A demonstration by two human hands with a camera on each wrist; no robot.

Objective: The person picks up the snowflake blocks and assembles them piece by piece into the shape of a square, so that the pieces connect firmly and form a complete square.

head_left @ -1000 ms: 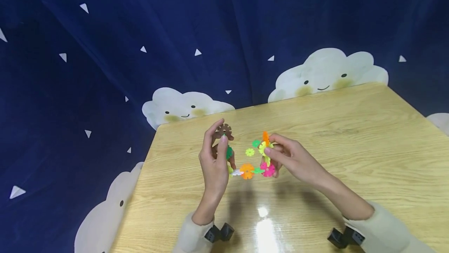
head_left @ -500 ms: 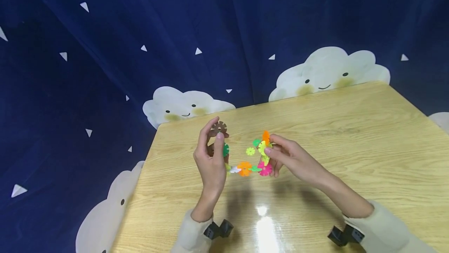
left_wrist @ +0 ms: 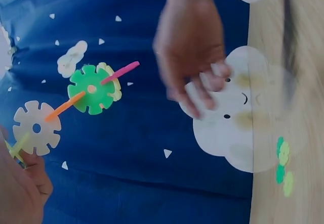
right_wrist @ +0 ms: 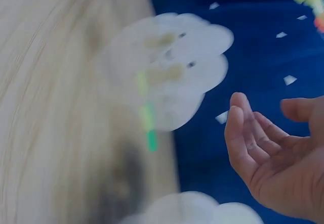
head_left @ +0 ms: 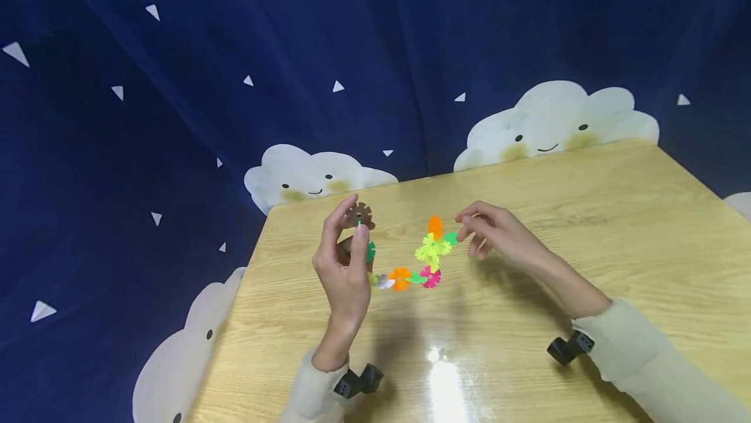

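My left hand (head_left: 346, 266) grips one end of a chain of slotted plastic discs, with a brown disc (head_left: 360, 214) and part of a green disc (head_left: 371, 251) by its fingers. From there the chain runs right, above the table, through an orange disc (head_left: 400, 279) to a pink disc (head_left: 431, 277), then up through yellow discs to another orange disc (head_left: 435, 227). A whitish disc (left_wrist: 37, 128) sits nearest the fingers in the left wrist view. My right hand (head_left: 499, 234) hovers right of the chain, fingers loosely bent, holding nothing; the right wrist view shows its palm (right_wrist: 278, 168).
Loose green and yellow discs (left_wrist: 282, 164) lie on the wooden table (head_left: 587, 227) beyond the chain. A dark blue curtain (head_left: 328, 32) with white clouds hangs along the table's back and left edges.
My right hand has let go of the chain's right end and drawn away to the right. My left hand, with the chain, has shifted slightly left.
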